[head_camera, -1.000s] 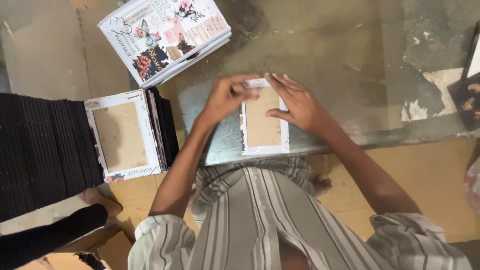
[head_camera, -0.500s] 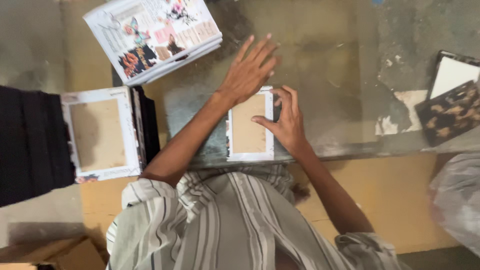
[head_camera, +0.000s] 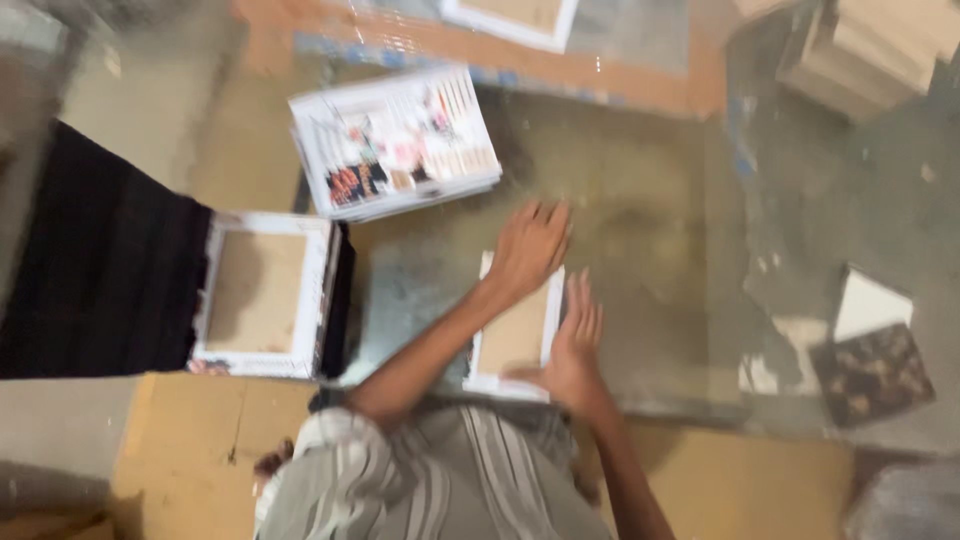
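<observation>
A small rectangular board (head_camera: 512, 338), brown-faced with a white border, lies flat on the grey worktop (head_camera: 650, 230) in front of me. My left hand (head_camera: 528, 250) rests flat over its far end, fingers spread and reaching onto the worktop. My right hand (head_camera: 575, 345) lies along the board's right edge with fingers straight and the thumb on the board's near corner. Neither hand is closed around it. My striped shirt (head_camera: 440, 480) fills the bottom of the view.
A stack of colourful printed sheets (head_camera: 395, 140) lies at the far left. A row of black-edged boards (head_camera: 100, 260), fronted by one brown-and-white board (head_camera: 260, 295), stands at the left. A dark patterned piece (head_camera: 870, 372) and a white piece (head_camera: 868, 305) lie right. More boards (head_camera: 870, 45) are stacked top right.
My left hand slid from the board's middle to its far end and spread flat. My right hand let go of the edge and straightened. The view shifted and blurred.
</observation>
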